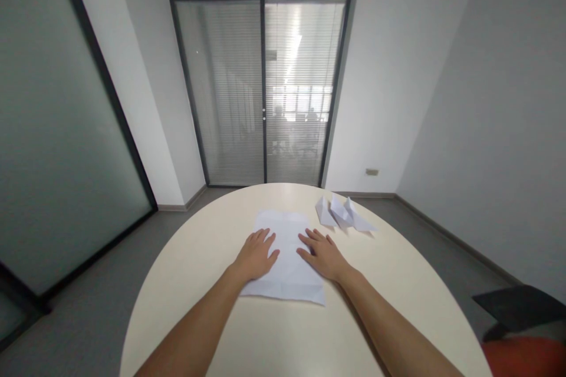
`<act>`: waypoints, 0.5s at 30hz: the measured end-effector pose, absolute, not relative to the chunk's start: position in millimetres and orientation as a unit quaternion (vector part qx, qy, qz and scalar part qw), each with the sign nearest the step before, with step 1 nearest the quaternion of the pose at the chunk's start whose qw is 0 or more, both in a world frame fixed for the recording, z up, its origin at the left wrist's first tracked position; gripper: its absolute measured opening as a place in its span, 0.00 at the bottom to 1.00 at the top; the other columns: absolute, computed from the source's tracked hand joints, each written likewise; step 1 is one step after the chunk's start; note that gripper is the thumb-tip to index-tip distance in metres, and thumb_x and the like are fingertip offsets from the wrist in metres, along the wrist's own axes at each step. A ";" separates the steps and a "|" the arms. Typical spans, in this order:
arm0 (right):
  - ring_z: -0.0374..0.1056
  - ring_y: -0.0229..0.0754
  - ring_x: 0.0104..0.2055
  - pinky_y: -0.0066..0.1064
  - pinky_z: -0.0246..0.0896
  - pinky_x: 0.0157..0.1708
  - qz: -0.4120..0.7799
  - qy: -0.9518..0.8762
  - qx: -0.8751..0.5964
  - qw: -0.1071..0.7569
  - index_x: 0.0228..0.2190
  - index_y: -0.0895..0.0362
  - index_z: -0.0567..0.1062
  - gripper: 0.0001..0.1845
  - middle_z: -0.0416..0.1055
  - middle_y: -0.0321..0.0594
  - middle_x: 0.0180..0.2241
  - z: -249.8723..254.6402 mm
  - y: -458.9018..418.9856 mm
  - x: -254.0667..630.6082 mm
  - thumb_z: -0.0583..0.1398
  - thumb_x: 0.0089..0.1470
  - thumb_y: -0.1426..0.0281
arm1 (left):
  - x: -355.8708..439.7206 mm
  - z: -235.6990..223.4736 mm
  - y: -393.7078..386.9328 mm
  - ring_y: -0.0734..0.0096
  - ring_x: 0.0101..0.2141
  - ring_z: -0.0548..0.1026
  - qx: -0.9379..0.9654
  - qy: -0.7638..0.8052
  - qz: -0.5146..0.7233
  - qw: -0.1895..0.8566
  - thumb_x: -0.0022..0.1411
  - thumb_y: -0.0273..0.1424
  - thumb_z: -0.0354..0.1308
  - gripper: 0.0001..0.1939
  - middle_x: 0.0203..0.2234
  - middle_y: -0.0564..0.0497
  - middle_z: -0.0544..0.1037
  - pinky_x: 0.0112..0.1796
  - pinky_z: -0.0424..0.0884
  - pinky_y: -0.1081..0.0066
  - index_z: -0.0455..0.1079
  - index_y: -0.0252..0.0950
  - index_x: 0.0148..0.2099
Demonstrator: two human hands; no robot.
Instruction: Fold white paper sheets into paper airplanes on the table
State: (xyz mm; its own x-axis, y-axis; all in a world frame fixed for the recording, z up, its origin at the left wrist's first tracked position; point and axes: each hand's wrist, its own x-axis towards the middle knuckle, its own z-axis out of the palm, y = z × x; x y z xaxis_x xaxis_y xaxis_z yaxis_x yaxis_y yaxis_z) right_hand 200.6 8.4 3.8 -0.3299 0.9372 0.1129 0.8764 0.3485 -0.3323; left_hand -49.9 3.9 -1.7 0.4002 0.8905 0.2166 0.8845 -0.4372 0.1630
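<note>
A white sheet of paper (pixel 287 247) with fold creases lies flat on the round cream table (pixel 198 283). My left hand (pixel 256 256) rests palm down on the sheet's left side, fingers stretched out. On the sheet's right side my right hand (pixel 322 254) also lies flat, fingers spread. Neither hand holds anything. Three folded white paper planes (pixel 342 213) sit side by side on the table beyond my right hand, apart from it.
A sliding glass door with blinds (pixel 263 88) stands across the room. A frosted glass wall (pixel 53 147) runs along the left. A dark chair part (pixel 522 303) and something red (pixel 526 356) sit at the lower right, beside the table edge.
</note>
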 end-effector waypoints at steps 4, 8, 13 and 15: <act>0.47 0.59 0.69 0.56 0.42 0.65 0.080 -0.813 -0.552 0.165 0.60 0.50 0.69 0.31 0.59 0.47 0.65 -1.0 12.5 203.1 0.53 0.62 0.49 | -53.8 -4.5 8.6 0.53 0.66 0.57 0.840 0.523 0.142 0.025 0.70 0.43 0.46 0.29 0.66 0.41 0.60 0.63 0.53 0.53 0.61 0.35 0.66; 0.55 0.55 0.66 0.50 0.45 0.65 0.056 -0.819 -0.536 0.199 0.55 0.52 0.75 0.27 0.67 0.48 0.60 -2.9 17.6 205.5 0.56 0.61 0.52 | -56.2 -0.7 9.7 0.55 0.62 0.63 0.846 0.511 0.152 0.008 0.69 0.41 0.48 0.26 0.63 0.42 0.66 0.61 0.58 0.55 0.64 0.36 0.64; 0.65 0.52 0.58 0.44 0.54 0.62 0.059 -0.818 -0.515 0.248 0.48 0.53 0.80 0.23 0.73 0.47 0.54 -0.9 20.7 207.3 0.57 0.60 0.53 | -58.2 3.3 10.0 0.57 0.58 0.67 0.848 0.501 0.172 0.001 0.69 0.38 0.49 0.21 0.59 0.44 0.71 0.60 0.60 0.56 0.68 0.38 0.60; 0.67 0.52 0.57 0.44 0.55 0.61 0.071 -0.822 -0.503 0.257 0.46 0.53 0.81 0.23 0.75 0.46 0.52 0.7 21.0 208.1 0.56 0.61 0.53 | -59.0 4.9 10.0 0.58 0.56 0.69 0.852 0.491 0.181 0.003 0.69 0.37 0.49 0.20 0.57 0.45 0.73 0.59 0.62 0.58 0.69 0.38 0.59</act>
State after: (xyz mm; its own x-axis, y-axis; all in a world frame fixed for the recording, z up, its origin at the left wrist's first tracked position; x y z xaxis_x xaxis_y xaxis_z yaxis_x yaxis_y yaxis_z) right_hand 208.1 21.0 0.7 -0.3615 0.8638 0.3508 0.7911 0.4833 -0.3749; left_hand -59.0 10.0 4.9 0.4515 0.8381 0.3062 0.8361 -0.5172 0.1827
